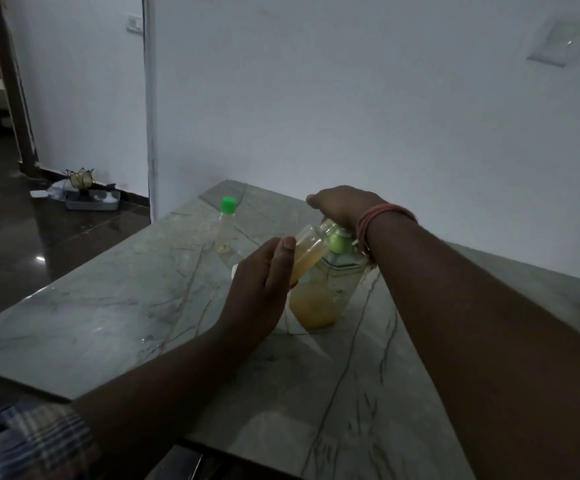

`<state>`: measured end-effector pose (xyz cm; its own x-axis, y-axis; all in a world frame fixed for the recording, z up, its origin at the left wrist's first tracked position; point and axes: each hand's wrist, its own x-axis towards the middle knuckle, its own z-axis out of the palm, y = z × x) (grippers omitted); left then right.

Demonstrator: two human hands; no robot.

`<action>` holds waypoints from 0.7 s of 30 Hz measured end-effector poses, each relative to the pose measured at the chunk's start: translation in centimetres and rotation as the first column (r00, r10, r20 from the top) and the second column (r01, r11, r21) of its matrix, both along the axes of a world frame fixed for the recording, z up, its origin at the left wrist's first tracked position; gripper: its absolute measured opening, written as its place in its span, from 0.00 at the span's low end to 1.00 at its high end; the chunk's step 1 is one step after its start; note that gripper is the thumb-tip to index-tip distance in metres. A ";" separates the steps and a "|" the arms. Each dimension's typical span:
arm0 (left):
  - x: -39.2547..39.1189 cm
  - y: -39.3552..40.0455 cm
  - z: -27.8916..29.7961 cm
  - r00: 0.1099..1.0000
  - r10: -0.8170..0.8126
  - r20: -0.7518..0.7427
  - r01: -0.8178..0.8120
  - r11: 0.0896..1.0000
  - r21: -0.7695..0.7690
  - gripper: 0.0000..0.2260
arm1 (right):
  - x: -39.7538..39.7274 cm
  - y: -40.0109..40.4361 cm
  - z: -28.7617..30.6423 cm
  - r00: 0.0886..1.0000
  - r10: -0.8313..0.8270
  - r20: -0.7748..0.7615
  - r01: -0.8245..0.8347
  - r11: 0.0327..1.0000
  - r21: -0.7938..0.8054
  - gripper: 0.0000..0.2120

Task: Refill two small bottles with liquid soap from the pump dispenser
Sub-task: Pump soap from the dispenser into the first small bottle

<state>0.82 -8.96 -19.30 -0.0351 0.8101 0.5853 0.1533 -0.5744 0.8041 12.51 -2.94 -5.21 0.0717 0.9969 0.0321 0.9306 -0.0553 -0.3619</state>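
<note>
Table (115,306) is polished stone, grey-green with dark veins, smooth and glossy with light glints; floor (22,244) is dark, glossy tile, mirror-like. Pump dispenser (319,299) is clear smooth plastic with a green plastic pump head; tilted small bottle (311,252) and standing bottle (226,233) are cloudy see-through plastic, the latter with a glossy green plastic cap (229,205). Wall (350,98) is matt painted plaster; sleeve (32,441) is soft checked woven cloth; wrist bands (380,220) look like thread, matt.

No legible text, label, brand, number or sign appears anywhere in the view — the pump dispenser (319,289), the two small bottles (226,226) and the wall switch plate (134,23) carry no readable markings in this dim light.
</note>
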 end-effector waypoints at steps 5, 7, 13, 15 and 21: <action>-0.2 0.5 -0.2 1.000 0.028 0.008 -0.028 0.999 0.024 0.19 | 0.0 0.4 -0.2 0.999 -0.032 -0.036 0.031 0.999 -0.028 0.19; -0.1 0.7 -0.1 1.000 0.026 0.010 -0.026 0.999 0.027 0.20 | 0.1 0.4 0.1 1.000 -0.018 -0.023 0.017 0.997 -0.074 0.21; 0.0 0.5 0.1 0.999 0.008 0.038 -0.009 1.000 0.028 0.20 | 0.0 0.6 0.1 1.000 -0.015 -0.014 0.016 0.999 0.029 0.21; 0.0 0.6 0.1 0.998 0.023 0.052 -0.025 0.999 0.029 0.21 | 0.0 0.7 -0.1 0.998 -0.044 -0.044 0.044 0.999 0.010 0.18; 0.0 0.2 0.3 0.999 0.013 0.041 -0.014 1.000 0.014 0.18 | -0.2 0.2 0.4 0.999 -0.032 0.033 0.032 0.999 -0.012 0.17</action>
<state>0.81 -8.80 -19.04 -0.0701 0.8010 0.5945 0.1285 -0.5838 0.8017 12.33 -2.76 -4.84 0.1026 0.9945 0.0222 0.9396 -0.0896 -0.3305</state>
